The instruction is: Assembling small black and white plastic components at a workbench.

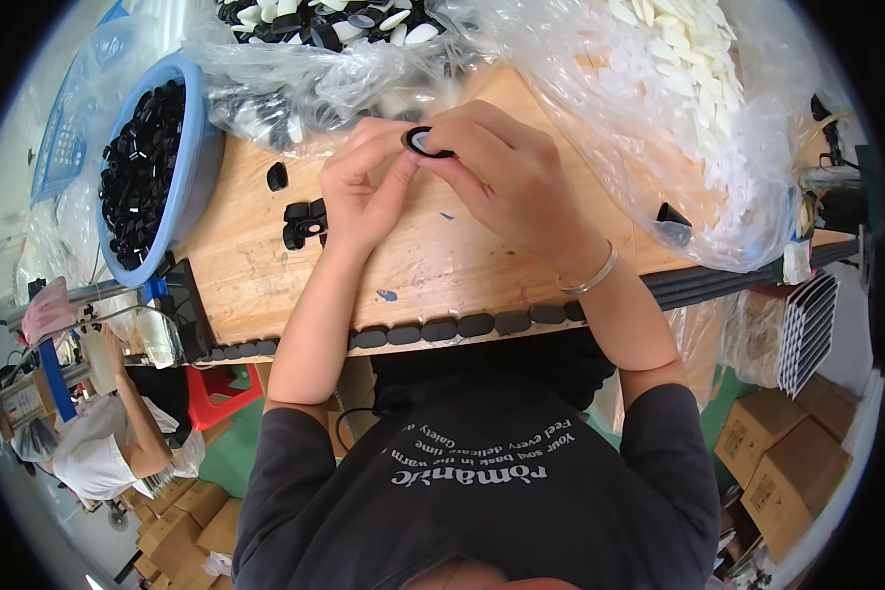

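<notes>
Over the wooden table, my left hand (369, 187) and my right hand (513, 177) meet at a small black oval part (433, 153) with a pale inner face. My right thumb and fingers pinch it from the right. My left thumb and fingertips close on its left end, and part of it is hidden behind fingers. Left of my left hand lie several black plastic pieces (302, 224) in a cluster. One more black piece (277, 176) sits apart, farther back.
At the left stands a blue basin (196, 162) full of small black parts. Clear plastic bags hold mixed black and white pieces (334, 25) at the back and white oval pieces (693, 59) at the right. Dark padding (403, 335) lines the table's front edge (462, 341). Another person (108, 442) works at far left.
</notes>
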